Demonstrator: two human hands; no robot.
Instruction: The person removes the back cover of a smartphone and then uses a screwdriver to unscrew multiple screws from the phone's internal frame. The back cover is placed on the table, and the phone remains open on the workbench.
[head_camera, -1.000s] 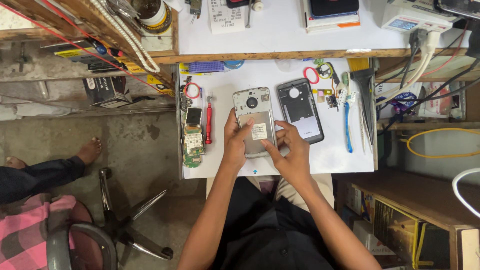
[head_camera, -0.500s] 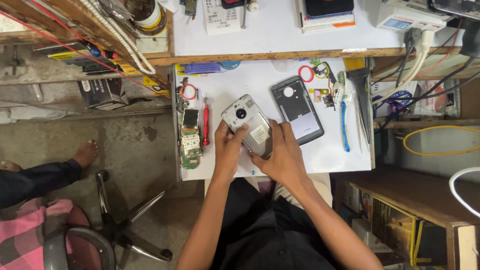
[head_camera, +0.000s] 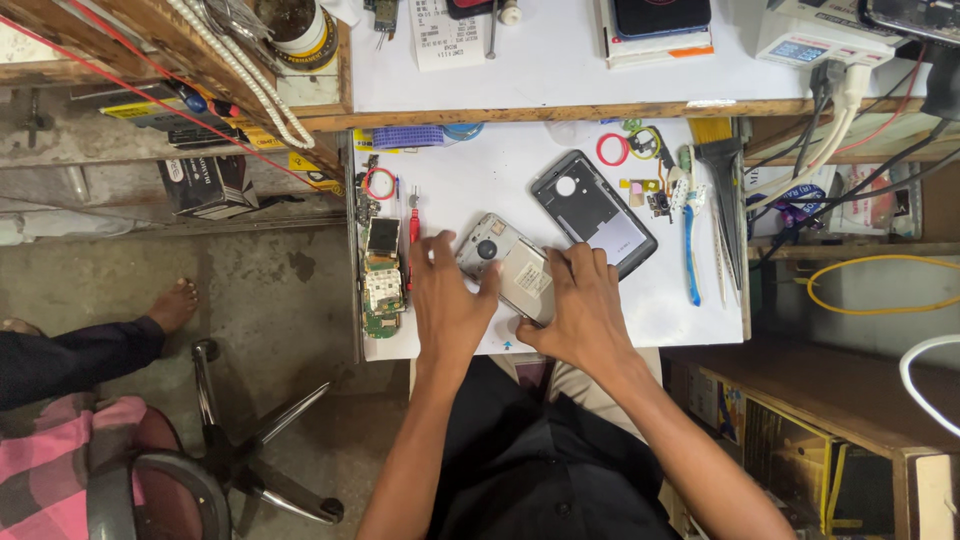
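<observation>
Phone: silver handset (head_camera: 505, 270) lying back-up and tilted on the white tabletop (head_camera: 500, 180), round camera ring toward the upper left, a pale label on its bared middle
Left hand (head_camera: 447, 300): laid on the phone's left edge, fingers (head_camera: 443, 255) spread and pressing down, not clenched
Right hand (head_camera: 585, 305): fingers bent over the phone's lower right end, gripping it against the tabletop
Back cover: dark grey shell (head_camera: 593, 212) with a round hole, lying loose just right of the phone
Circuit board: green board (head_camera: 381, 280) near the tabletop's left edge, a red-handled screwdriver (head_camera: 413, 225) beside it
Right side: blue toothbrush (head_camera: 690, 255) and a flat brush (head_camera: 720, 160), red ring (head_camera: 612, 149) above the cover
Floor at left: another person's bare foot (head_camera: 175, 305) and a chair base (head_camera: 260, 440)
</observation>
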